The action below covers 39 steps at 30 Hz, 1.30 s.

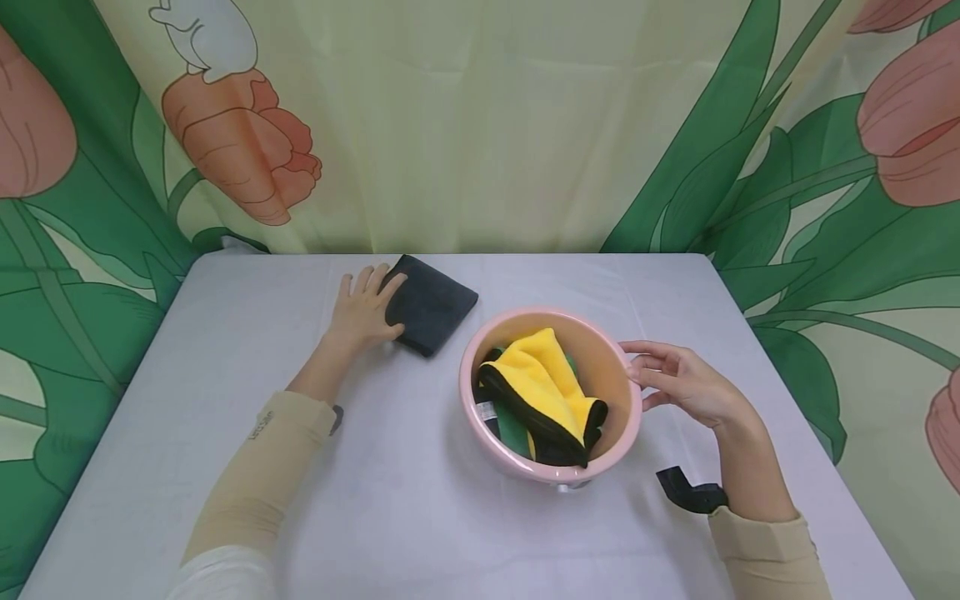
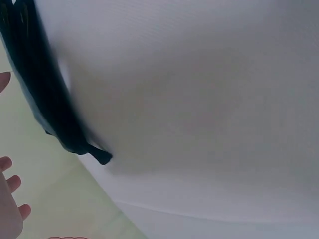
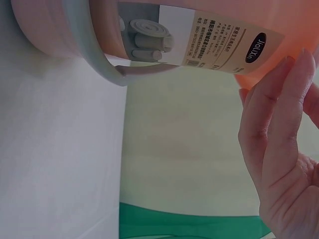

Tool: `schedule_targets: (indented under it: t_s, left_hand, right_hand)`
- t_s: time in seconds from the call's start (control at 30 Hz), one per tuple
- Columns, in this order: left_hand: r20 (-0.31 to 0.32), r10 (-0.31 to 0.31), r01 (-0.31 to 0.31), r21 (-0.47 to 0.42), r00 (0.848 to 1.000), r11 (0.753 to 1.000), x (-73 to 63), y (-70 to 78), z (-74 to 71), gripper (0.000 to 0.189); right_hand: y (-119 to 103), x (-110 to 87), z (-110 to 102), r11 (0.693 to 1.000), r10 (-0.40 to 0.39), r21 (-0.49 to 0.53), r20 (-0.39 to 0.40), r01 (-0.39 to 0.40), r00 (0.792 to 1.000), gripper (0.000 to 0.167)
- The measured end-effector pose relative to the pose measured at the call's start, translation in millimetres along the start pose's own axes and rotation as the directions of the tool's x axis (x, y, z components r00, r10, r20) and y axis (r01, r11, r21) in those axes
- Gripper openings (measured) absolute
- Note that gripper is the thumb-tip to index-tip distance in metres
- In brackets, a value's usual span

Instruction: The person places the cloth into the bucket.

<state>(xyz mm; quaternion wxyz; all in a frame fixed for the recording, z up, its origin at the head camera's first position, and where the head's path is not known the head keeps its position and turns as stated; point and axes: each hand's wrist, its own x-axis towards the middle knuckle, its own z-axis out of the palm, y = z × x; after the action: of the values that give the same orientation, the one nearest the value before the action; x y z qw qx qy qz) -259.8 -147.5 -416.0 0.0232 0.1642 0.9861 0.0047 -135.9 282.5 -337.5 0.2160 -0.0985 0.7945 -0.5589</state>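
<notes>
In the head view, my left hand (image 1: 365,315) spreads its fingers at the left edge of a dark, flat, folded item (image 1: 435,302), which looks like cloth. Seen edge-on in the left wrist view, the dark item (image 2: 42,79) is thick, with a small tab at one end. My right hand (image 1: 686,383) touches the right rim of a pink bucket (image 1: 474,417), its fingers lightly bent; the right wrist view shows fingers (image 3: 286,114) against the bucket's outer side. Inside lies a yellow cloth (image 1: 543,379) with black edging, over green and black cloth (image 1: 512,429).
A white-covered table (image 1: 360,517) bears everything. Behind it hangs a printed curtain (image 1: 465,125) with tulips, a carrot and a rabbit. The bucket carries a printed label (image 3: 219,40) and a pale handle (image 3: 89,45). A black wrist mount (image 1: 693,492) sits on my right wrist.
</notes>
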Motion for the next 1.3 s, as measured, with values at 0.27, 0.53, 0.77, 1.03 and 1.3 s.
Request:
schedule_targets:
  t_s: [0.27,0.53,0.77,1.03,1.3]
  left_hand:
    - [0.065,-0.018,0.019,-0.015,0.998,1.000,-3.2,-6.7,5.8,0.086]
    - [0.101,-0.027,0.027,-0.007,0.995,1.000,0.0,-10.5,15.7,0.089]
    - [0.108,0.004,-0.006,0.019,0.994,1.000,3.2,-9.4,23.5,0.087]
    - [0.074,0.066,-0.069,0.035,0.995,0.997,9.8,-5.1,30.1,0.079]
    - [0.035,0.107,-0.106,-0.010,0.994,0.994,16.1,-5.4,34.8,0.070]
  right_hand:
    - [1,0.7,0,1.000,0.009,0.015,-0.003,-0.009,1.000,0.049]
    - [2,1.7,1,0.999,0.033,0.018,-0.013,-0.033,0.999,0.051]
    - [1,2.1,0,0.999,0.042,0.004,-0.012,-0.042,0.999,0.051]
    - [2,2.6,-1,1.000,0.021,0.008,0.000,-0.021,1.000,0.049]
    - [2,3.3,-2,1.000,0.018,-0.010,-0.003,-0.018,1.000,0.049]
